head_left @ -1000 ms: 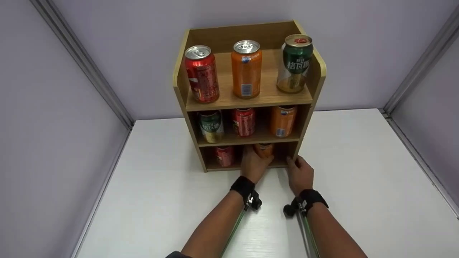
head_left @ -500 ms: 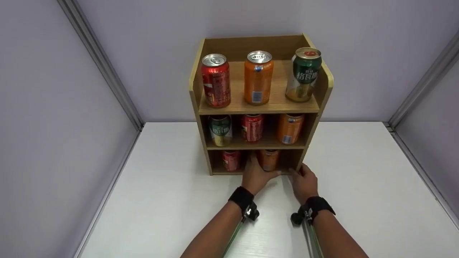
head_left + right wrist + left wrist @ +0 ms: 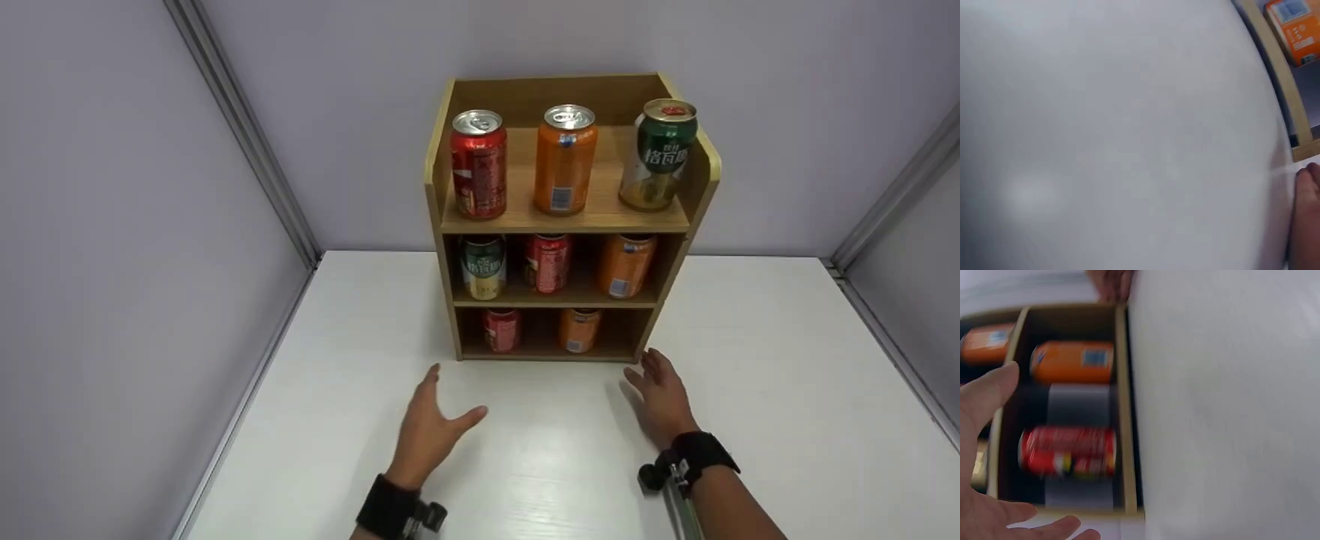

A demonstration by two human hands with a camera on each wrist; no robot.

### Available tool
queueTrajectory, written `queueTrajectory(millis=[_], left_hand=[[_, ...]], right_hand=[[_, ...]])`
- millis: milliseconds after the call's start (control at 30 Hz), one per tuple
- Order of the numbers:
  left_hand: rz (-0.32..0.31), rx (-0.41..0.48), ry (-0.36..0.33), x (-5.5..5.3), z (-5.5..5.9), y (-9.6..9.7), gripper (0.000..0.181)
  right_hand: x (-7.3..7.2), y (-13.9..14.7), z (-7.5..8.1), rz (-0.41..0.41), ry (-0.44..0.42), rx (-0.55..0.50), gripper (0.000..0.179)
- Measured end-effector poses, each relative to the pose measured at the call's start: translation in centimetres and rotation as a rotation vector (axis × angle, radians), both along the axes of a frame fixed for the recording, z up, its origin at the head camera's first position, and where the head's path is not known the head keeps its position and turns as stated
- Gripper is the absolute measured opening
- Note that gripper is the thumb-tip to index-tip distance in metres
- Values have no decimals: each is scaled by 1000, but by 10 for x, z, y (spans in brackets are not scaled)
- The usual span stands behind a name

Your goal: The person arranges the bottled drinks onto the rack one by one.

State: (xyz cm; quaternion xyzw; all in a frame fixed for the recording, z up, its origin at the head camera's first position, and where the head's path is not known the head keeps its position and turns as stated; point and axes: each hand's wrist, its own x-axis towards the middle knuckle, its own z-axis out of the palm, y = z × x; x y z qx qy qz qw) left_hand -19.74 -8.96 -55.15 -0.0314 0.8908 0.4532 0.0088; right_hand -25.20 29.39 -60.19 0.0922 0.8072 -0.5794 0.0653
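A wooden three-tier shelf stands against the back wall. On its bottom tier are a red can and an orange can, both upright and apart. In front of the shelf's lower left corner, my left hand is off the cans, thumb and fingers spread around nothing. The left wrist view, blurred, has the same red can and orange can beyond the spread fingers. My right hand is by the lower right corner, fingers loosely extended; whether they touch the shelf I cannot tell.
The middle tier carries a green can, a red can and an orange can. Up top stand a red can, an orange can and a green can. Grey panels bound the white table.
My left hand has left the orange can on the bottom tier and moved back to the left, away from the shelf. The right hand has loosened at the corner. The head view has shifted.
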Motion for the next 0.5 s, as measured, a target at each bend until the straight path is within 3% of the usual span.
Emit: queueTrajectory(millis=[100,267,367,500], left_hand=[[117,-19,-36,17,3,-32,111],[235,-17,-121,35,-1,-69,114],[290,12,-139,42,-5,-85,113],[340,48,-154,42,-5,-106,118]], right_hand=[[16,10,4,69,-14,26,90],[48,24,10,102,-91,20,94],[64,38,12,74,-188,11,99],[82,77,19,0,-314,33,105]])
